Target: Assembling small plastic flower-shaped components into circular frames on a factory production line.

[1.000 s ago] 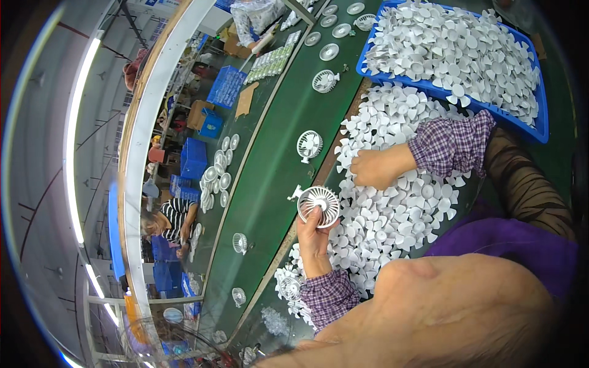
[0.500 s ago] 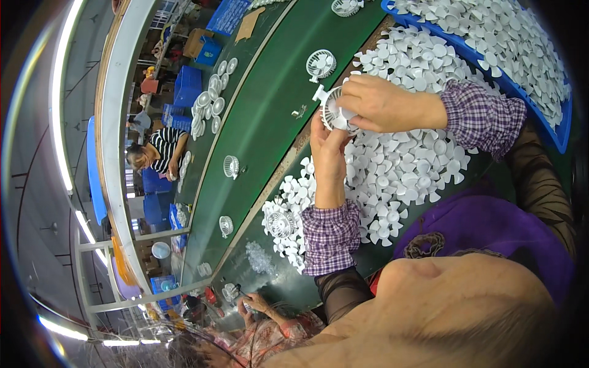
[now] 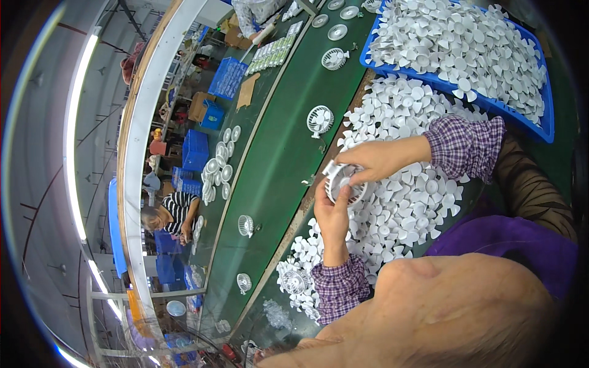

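Observation:
My left hand (image 3: 333, 216) grips a white round fan housing (image 3: 359, 195) from below, its thumb at the near rim and its fingers around the slatted side. My right hand (image 3: 383, 161) reaches in from the right, fingers and thumb closed at the housing's open face and upper rim. A white piece, apparently a fan blade, shows partly inside the housing; fingers cover much of it. Beneath both hands spreads a heap of loose white fan blades (image 3: 405, 214). One more fan housing (image 3: 295, 281) lies on the heap's lower left end.
A blue crate (image 3: 548, 116) heaped with fan blades stands at the upper right. Along the green conveyor belt (image 3: 276, 165) sit several fan housings, such as one housing (image 3: 319, 121). Across it, a person in a striped top (image 3: 179, 210) works beside round white parts (image 3: 218, 172). Clear plastic bits (image 3: 277, 314) lie lower left.
The whole view has tilted, so everything appears lower. My right fingers have moved from over the housing's middle toward its upper rim. My left hand keeps its hold.

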The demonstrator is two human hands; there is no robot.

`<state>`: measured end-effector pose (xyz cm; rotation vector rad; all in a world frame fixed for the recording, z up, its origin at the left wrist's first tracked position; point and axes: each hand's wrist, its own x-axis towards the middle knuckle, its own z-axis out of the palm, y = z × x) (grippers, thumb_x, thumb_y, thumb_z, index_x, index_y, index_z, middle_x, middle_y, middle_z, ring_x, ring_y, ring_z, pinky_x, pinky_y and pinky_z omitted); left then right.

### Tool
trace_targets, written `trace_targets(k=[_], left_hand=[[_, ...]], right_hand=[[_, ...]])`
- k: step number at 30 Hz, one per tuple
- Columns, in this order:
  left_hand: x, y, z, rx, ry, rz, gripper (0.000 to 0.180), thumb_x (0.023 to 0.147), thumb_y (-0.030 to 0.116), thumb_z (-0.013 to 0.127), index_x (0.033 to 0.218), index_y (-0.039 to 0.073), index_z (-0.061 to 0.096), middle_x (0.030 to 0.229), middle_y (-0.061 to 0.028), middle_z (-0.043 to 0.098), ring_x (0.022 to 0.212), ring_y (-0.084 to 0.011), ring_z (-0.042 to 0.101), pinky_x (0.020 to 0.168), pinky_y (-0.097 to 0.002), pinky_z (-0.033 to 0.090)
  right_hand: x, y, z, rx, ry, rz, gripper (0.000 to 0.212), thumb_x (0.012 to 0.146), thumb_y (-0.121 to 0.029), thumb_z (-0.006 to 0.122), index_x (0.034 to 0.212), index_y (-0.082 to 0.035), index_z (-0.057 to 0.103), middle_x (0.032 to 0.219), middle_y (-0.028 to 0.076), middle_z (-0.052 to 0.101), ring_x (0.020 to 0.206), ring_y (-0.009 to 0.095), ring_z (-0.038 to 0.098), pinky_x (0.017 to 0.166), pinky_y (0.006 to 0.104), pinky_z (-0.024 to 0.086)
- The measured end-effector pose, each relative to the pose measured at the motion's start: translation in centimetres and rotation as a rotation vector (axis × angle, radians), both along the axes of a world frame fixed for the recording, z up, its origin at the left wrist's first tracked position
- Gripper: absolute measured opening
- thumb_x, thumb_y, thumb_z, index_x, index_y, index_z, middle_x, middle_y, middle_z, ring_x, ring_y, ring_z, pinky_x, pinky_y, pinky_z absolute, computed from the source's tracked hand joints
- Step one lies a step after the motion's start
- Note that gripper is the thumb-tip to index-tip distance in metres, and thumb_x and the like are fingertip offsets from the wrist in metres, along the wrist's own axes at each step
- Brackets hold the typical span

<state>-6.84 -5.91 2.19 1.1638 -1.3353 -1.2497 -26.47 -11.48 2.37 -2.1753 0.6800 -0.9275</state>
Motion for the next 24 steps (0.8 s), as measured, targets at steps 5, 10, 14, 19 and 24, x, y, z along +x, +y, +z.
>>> trace_targets(k=[5, 10, 14, 19, 24], left_hand=[[0.6, 0.8, -0.4, 0.032, -0.020, -0.015, 0.039, 0.087, 0.006, 0.065, 0.122, -0.002, 0.050, 0.103, -0.0063, 0.062, 0.086, -0.0112, 0.060, 0.075, -0.0247, 0.051], [0.8, -1.2, -0.6, 0.183, -0.121, 0.045, 0.032, 0.083, 0.006, 0.067, 0.112, 0.001, 0.053, 0.094, -0.0039, 0.062, 0.078, -0.0103, 0.060, 0.066, -0.0235, 0.051], [6.6, -6.7, -4.0, 0.307, 0.125, 0.152, 0.028, 0.088, 0.010, 0.059, 0.111, -0.004, 0.053, 0.101, -0.0125, 0.063, 0.080, -0.0236, 0.067, 0.057, -0.0357, 0.060], [12.1, -11.9, -2.6, 0.240, 0.112, 0.447, 0.048, 0.091, 0.018, 0.058, 0.126, -0.009, 0.040, 0.129, -0.0295, 0.044, 0.110, -0.0397, 0.055, 0.083, -0.0444, 0.056], [14.6, -9.8, -3.3, 0.346, -0.040, 0.384, 0.050, 0.090, 0.014, 0.057, 0.128, -0.011, 0.036, 0.126, -0.0268, 0.047, 0.107, -0.0386, 0.058, 0.076, -0.0419, 0.058]], right_hand=[[0.4, 1.2, -0.2, -0.004, 0.121, -0.036, 0.034, 0.079, -0.024, 0.066, 0.099, 0.000, 0.052, 0.091, 0.021, 0.061, 0.086, 0.038, 0.060, 0.073, 0.0454, 0.046], [0.1, 0.3, -1.4, 0.100, 0.211, -0.043, 0.040, 0.081, -0.028, 0.064, 0.106, 0.001, 0.051, 0.096, 0.023, 0.060, 0.091, 0.039, 0.059, 0.078, 0.0457, 0.047], [-0.9, -0.4, -1.9, 0.017, 0.264, -0.181, 0.050, 0.083, -0.024, 0.063, 0.123, 0.000, 0.046, 0.106, 0.021, 0.057, 0.096, 0.037, 0.058, 0.080, 0.0432, 0.048], [-3.7, -2.1, -1.6, -0.038, 0.498, -0.239, 0.024, 0.080, -0.015, 0.063, 0.099, 0.000, 0.061, 0.096, 0.014, 0.059, 0.095, 0.031, 0.057, 0.081, 0.0413, 0.047], [-5.4, -5.4, -1.7, -0.039, 0.623, -0.375, 0.011, 0.075, -0.007, 0.063, 0.083, 0.000, 0.062, 0.088, 0.015, 0.060, 0.090, 0.033, 0.058, 0.076, 0.0439, 0.046]])
